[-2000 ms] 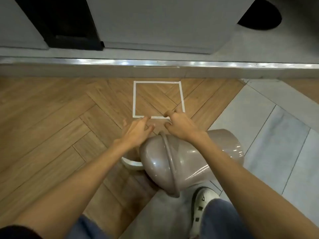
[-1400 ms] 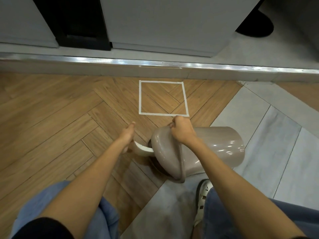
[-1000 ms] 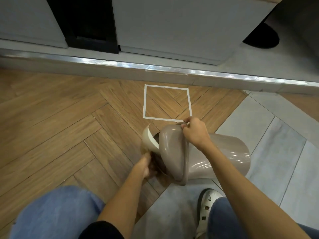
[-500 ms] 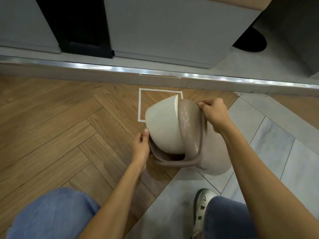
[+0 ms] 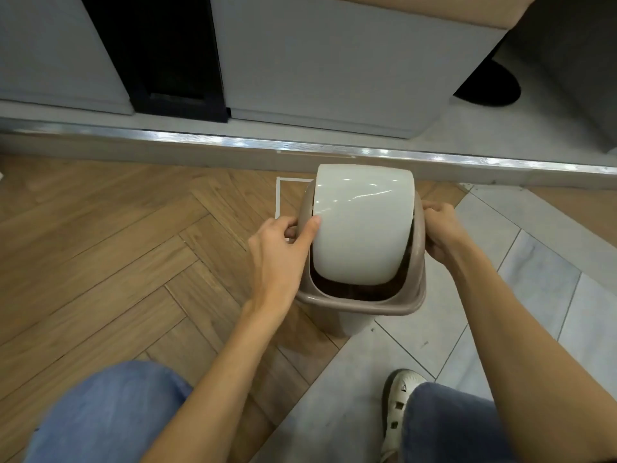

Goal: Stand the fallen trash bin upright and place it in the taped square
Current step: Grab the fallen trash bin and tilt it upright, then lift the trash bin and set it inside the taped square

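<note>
the trash bin (image 5: 362,295) is upright, gripped on both sides of its taupe rim. the left hand (image 5: 278,252) is curled round the rim's left edge, thumb pressed on the cream swing lid (image 5: 362,222), which is tilted; the right hand (image 5: 440,232) is closed on the right edge. the bin's base is over the seam where herringbone wood floor (image 5: 117,248) meets grey tile (image 5: 541,279). beyond the bin, only the left corner of the taped square (image 5: 277,198) shows. further beyond run a metal threshold strip (image 5: 200,140) and grey cabinets (image 5: 327,61).
</note>
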Motion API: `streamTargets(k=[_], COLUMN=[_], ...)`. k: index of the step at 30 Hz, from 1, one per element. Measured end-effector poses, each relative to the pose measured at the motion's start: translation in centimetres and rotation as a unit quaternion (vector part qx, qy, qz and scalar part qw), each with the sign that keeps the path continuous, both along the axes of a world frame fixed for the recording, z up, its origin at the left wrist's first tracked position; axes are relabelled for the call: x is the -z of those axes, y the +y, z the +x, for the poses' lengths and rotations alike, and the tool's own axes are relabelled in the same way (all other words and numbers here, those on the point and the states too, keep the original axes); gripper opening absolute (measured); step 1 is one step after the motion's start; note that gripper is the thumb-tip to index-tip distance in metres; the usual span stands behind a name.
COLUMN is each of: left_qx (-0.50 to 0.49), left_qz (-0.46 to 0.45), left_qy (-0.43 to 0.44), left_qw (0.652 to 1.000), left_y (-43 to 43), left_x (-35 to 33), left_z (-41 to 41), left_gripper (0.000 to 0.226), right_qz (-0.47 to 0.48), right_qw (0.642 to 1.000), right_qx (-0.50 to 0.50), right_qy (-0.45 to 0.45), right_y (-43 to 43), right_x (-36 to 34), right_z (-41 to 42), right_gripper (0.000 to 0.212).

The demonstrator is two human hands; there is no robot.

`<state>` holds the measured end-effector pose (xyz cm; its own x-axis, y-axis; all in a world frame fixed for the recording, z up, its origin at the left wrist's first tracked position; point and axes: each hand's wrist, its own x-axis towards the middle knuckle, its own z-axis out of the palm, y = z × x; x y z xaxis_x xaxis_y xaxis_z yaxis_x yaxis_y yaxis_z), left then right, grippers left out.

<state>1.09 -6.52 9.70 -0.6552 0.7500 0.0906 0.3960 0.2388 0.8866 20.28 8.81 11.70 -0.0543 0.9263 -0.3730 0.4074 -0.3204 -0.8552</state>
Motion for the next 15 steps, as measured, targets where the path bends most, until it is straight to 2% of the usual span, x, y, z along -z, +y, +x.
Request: streamTargets(k=[6, 11, 15], left_qx=[-0.012, -0.029, -0.012], left_qz=[0.000, -0.022, -0.040], left_qy=[0.080, 0.083, 0.059], left_qw=[0.997, 0.996, 0.997], left_y=[-0.1, -1.1, -1.5], left_x=[-0.4, -0.4, -0.3], left_z=[1.6, 3.0, 3.1], left_gripper=[0.044, 0.040, 0.042], right_qz=[-0.030, -0.033, -0.045], right_qw=[1.000, 0.999, 0.998], right_qx=[-0.004, -0.029, -0.031], right_qy=[0.006, 0.023, 0.018], right_y=[0.2, 0.4, -0.3], right_x=[0.4, 0.1, 0.3], right_z=[0.1, 0.3, 1.3], right_gripper=[0.030, 0.034, 0.024])
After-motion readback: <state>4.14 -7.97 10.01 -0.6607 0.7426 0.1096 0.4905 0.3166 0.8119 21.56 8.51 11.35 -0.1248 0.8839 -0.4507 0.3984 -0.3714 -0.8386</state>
